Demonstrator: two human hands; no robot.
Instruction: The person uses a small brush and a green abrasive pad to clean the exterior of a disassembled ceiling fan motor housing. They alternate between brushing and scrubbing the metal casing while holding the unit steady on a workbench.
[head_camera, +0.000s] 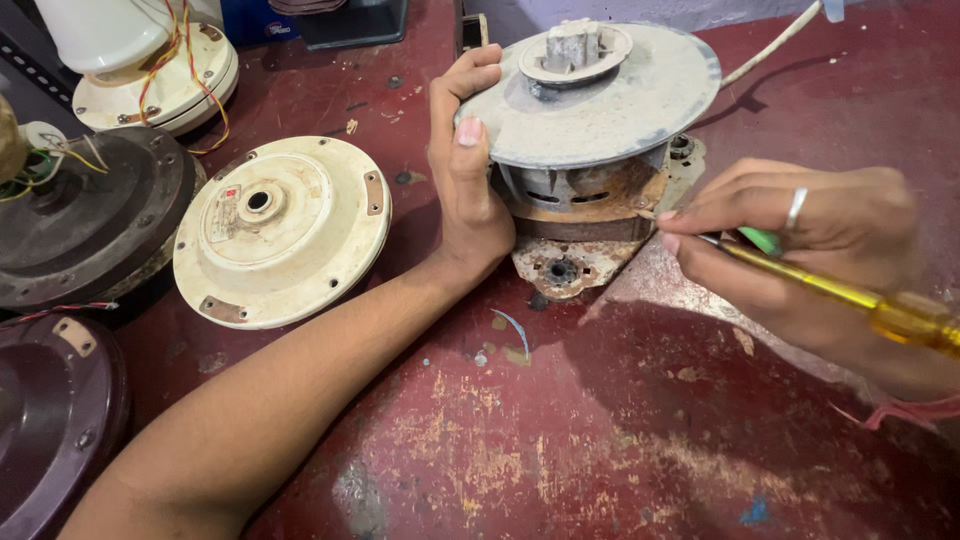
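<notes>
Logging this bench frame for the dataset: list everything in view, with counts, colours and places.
motor: 1, grey top disc, rusty body, top centre
screwdriver: 1, yellow clear handle, at motor's right side
cream fan cover: 1, cream, left of motor
dark fan housings: 2, brown-black, far left
white fan unit: 1, white with red-yellow wires, top left
white cable: 1, top right
bench: 1, worn red
left hand: fingers gripping motor
right hand: ringed, holding screwdriver

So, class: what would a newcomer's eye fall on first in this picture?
A rusty grey motor stands at the top centre of the worn red table, steadied by the left hand. The right hand brings a yellow-handled screwdriver to its side. A cream round fan cover lies to the left.
</notes>
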